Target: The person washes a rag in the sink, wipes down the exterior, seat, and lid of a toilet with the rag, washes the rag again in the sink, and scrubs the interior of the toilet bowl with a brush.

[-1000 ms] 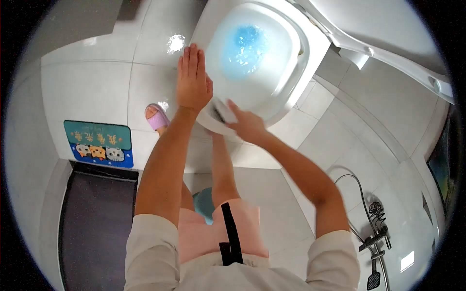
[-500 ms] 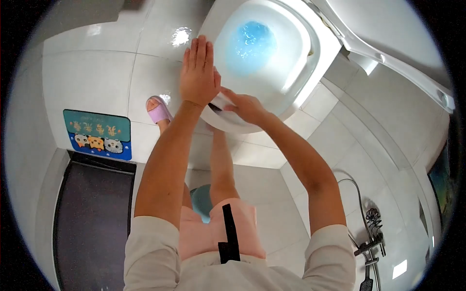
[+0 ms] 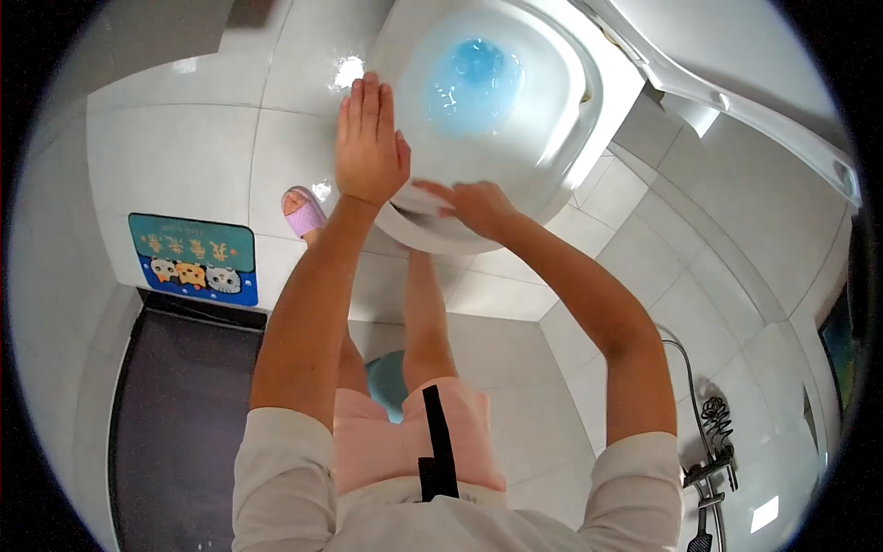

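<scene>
Below me is a white toilet bowl (image 3: 432,237) with its seat raised and blue water (image 3: 475,83) in it. My left hand (image 3: 369,143) is open and flat over the bowl's left rim, fingers stretched out together and pointing away from me. My right hand (image 3: 475,208) is over the near part of the bowl, its index finger stretched toward my left hand and its other fingers bent. The two hands are slightly apart. A greyish shadowed patch lies between them at the rim. I make out nothing held in either hand.
A raised white toilet lid (image 3: 736,74) stands at upper right. A printed cartoon mat (image 3: 195,259) lies on the tiled floor at left, above a dark floor panel (image 3: 189,396). A pink slipper (image 3: 303,212) is on my foot. A shower fixture (image 3: 708,469) is at lower right.
My hands have drawn apart: the left hand has shifted slightly left, the right hand slightly right. The view has tilted a little.
</scene>
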Tool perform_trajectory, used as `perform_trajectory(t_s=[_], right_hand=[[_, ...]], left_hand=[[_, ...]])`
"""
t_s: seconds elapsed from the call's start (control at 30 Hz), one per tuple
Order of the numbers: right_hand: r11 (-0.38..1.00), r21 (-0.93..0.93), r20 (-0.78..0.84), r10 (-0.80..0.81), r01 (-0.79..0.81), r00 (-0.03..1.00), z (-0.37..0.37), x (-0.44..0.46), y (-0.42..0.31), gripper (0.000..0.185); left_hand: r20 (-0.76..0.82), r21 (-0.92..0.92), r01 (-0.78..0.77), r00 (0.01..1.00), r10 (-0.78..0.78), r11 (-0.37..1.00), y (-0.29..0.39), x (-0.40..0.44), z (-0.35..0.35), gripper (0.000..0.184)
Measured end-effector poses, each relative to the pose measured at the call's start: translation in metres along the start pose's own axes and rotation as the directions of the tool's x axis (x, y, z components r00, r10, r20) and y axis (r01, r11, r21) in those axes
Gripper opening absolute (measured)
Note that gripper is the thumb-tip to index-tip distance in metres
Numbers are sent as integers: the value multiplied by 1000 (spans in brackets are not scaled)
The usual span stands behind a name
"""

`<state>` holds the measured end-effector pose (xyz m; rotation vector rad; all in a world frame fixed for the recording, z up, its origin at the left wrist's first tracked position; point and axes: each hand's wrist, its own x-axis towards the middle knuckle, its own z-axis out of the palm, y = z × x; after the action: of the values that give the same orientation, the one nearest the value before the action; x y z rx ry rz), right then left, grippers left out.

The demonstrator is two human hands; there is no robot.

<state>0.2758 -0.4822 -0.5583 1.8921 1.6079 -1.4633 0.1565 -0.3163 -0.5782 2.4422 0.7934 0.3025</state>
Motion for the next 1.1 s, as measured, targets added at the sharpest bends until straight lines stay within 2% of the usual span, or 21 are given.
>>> perform_trajectory(t_s=[0.03, 0.1, 0.2, 0.23, 0.27, 0.3, 0.37, 0.43, 0.5, 0.53, 0.57, 0.6, 0.7, 0.73, 0.8, 0.83, 0.9, 0.93, 1.0, 1.03, 1.1], right_hand=[[998, -64, 121, 8, 0, 993, 0, -16, 7, 65], [991, -117, 117, -58, 72, 991, 12, -41, 40, 69], [957, -285, 54, 76, -57, 996, 11, -44, 71, 73], [930, -285, -21, 237, -233, 971, 5, -31, 82, 74], [875, -268, -92, 393, -403, 915, 1, -19, 92, 75], [876, -259, -105, 393, -406, 914, -4, -3, 97, 75], [767, -57, -349, 584, -639, 733, -15, 31, 96, 70], [769, 78, -388, 609, -634, 691, -3, 70, 92, 66], [640, 501, -331, 764, -583, 554, 20, 111, 73, 69], [490, 694, -113, 797, -527, 593, 1, 112, 53, 70], [408, 818, -128, 816, -405, 564, 11, 124, 37, 73], [360, 877, -132, 818, -318, 560, 6, 124, 16, 74], [-7, 998, -40, 721, 65, 691, -29, 109, -20, 64], [-20, 996, -48, 727, 90, 685, -44, 112, -12, 64], [2, 893, -302, 743, 449, 597, -78, 126, 11, 59], [66, 800, -397, 803, 597, 444, -100, 127, 22, 61], [162, 729, -405, 885, 665, 229, -88, 164, 14, 66], [160, 721, -406, 886, 674, 225, -85, 160, 13, 66], [275, 851, -501, 683, 448, 532, -64, 139, 1, 68], [273, 850, -500, 687, 451, 527, -69, 130, 13, 68], [333, 883, -469, 608, 331, 640, -86, 119, 43, 68]], left_hand=[[5, -16, 10, 1000, -9, 1000, 0, 0, 1, 64], [5, -38, 20, 1000, -20, 999, 1, -1, 4, 64], [10, -10, 9, 1000, -8, 1000, 2, 1, 4, 63], [17, 3, 16, 1000, -16, 1000, 2, 2, 3, 62], [26, 17, 22, 999, -22, 1000, 3, 2, 1, 62], [23, 25, 9, 1000, -9, 1000, 3, 3, 1, 62], [17, 30, 7, 1000, -7, 1000, 2, 2, 3, 61], [1, 34, -12, 1000, 12, 999, 4, 5, 4, 62], [-5, 44, -26, 1000, 27, 999, 5, 4, 3, 63], [-4, 40, -22, 1000, 22, 999, 6, 5, 4, 63], [1, 35, -16, 1000, 16, 999, 5, 4, 3, 64], [-10, 50, -33, 999, 33, 998, 4, 3, 6, 67], [44, 57, 1, 999, -4, 998, 7, 3, 6, 69], [46, 65, -28, 999, 25, 998, 9, 5, 5, 69], [42, 69, -16, 999, 13, 997, 11, 4, 2, 72], [49, 82, -39, 998, 35, 996, 9, 3, 3, 72], [41, 60, -26, 999, 24, 998, 8, 3, 6, 73], [38, 67, -36, 999, 33, 997, 9, 6, 8, 73], [24, 59, -54, 998, 53, 997, 13, 4, 5, 74], [27, 58, -61, 998, 60, 996, 15, 5, 6, 74], [42, 114, -65, 997, 60, 991, 15, 4, 5, 74]])
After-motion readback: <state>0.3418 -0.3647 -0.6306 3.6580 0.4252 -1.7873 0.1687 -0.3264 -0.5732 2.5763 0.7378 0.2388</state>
